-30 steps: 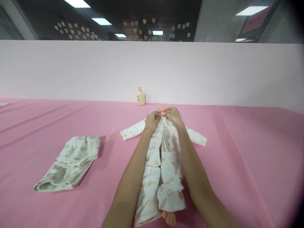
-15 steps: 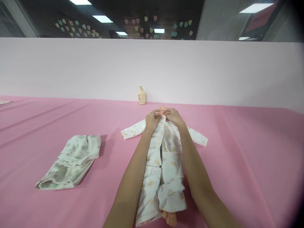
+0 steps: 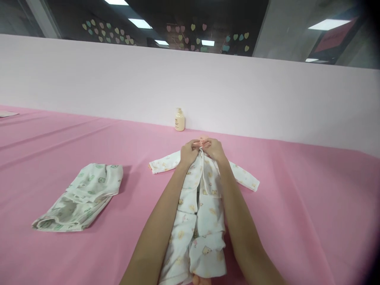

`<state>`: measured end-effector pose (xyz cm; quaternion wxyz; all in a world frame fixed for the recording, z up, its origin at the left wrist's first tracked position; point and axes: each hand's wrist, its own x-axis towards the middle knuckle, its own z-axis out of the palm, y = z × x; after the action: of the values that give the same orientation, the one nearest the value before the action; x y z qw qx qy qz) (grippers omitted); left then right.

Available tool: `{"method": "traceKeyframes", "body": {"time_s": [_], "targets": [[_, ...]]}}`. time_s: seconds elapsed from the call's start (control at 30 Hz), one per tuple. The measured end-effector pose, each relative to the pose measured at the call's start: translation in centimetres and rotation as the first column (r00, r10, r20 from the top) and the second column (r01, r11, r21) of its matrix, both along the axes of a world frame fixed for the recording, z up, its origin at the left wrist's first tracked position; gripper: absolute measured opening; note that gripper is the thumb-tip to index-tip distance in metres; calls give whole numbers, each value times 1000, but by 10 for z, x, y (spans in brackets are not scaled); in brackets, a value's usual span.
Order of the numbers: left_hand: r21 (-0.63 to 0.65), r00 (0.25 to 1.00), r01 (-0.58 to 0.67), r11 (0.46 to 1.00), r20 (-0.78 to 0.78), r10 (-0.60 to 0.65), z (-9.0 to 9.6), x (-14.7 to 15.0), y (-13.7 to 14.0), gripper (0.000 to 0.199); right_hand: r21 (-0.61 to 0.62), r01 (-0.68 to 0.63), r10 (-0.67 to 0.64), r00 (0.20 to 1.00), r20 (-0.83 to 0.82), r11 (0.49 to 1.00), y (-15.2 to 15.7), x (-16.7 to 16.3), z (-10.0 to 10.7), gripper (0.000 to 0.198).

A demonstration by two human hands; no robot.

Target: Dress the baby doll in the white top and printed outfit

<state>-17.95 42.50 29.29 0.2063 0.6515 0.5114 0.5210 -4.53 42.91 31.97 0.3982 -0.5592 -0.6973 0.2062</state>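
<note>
A baby doll [image 3: 203, 138] lies on its back, its feet toward me, dressed in a white baby outfit [image 3: 211, 209] printed with small bears. The outfit's sleeves stretch out to both sides, and its front edges part below the chest. At the doll's neck, my left hand [image 3: 189, 152] pinches the collar from the left. Close beside it, my right hand [image 3: 214, 149] has its fingers closed on the collar from the right. Both hands hide most of the doll's head and the fastening at the neck. One doll foot [image 3: 202, 280] shows at the bottom.
A folded white cloth with green prints [image 3: 86, 196] lies to the left. The cream pump bottle [image 3: 179, 120] stands at the back against a white wall [image 3: 118, 79]. A pink sheet [image 3: 297, 221] covers the surface. Something pale and flat [image 3: 7, 114] lies at the far left edge.
The view has tilted and shifted slightly. Both hands stay at the doll's collar, and the front edges at the neck sit closer together between my fingers.
</note>
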Motion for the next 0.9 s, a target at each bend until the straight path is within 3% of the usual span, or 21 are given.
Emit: {"method": "traceKeyframes", "body": {"time_s": [0.13, 0.23, 0.37, 0.53, 0.8, 0.9], "targets": [[-21, 1000, -21, 1000, -6, 21, 1, 0, -3, 37, 136, -4, -9, 995, 95, 991, 2, -4, -1, 22], [-21, 1000, 8, 1000, -18, -8, 1, -1, -2, 34, 157, -75, 67, 996, 50, 985, 5, 0, -4, 19], [2, 1000, 13, 1000, -16, -13, -1, -1, 1, 25, 16, -129, 130, 978, -163, 992, 8, 7, -9, 21], [-5, 1000, 4, 1000, 10, -4, -1, 0, 2, 19, -173, -85, 18, 935, -355, 981, 12, 6, -13, 30], [-32, 966, -123, 992, -234, 112, 3, 4, -4, 24, -90, 70, -82, 988, -135, 993, 14, 6, -18, 5], [-46, 927, -143, 989, -355, 117, 7, 6, -8, 21, -68, 58, -61, 997, -37, 996, 9, 9, -11, 15]]}}
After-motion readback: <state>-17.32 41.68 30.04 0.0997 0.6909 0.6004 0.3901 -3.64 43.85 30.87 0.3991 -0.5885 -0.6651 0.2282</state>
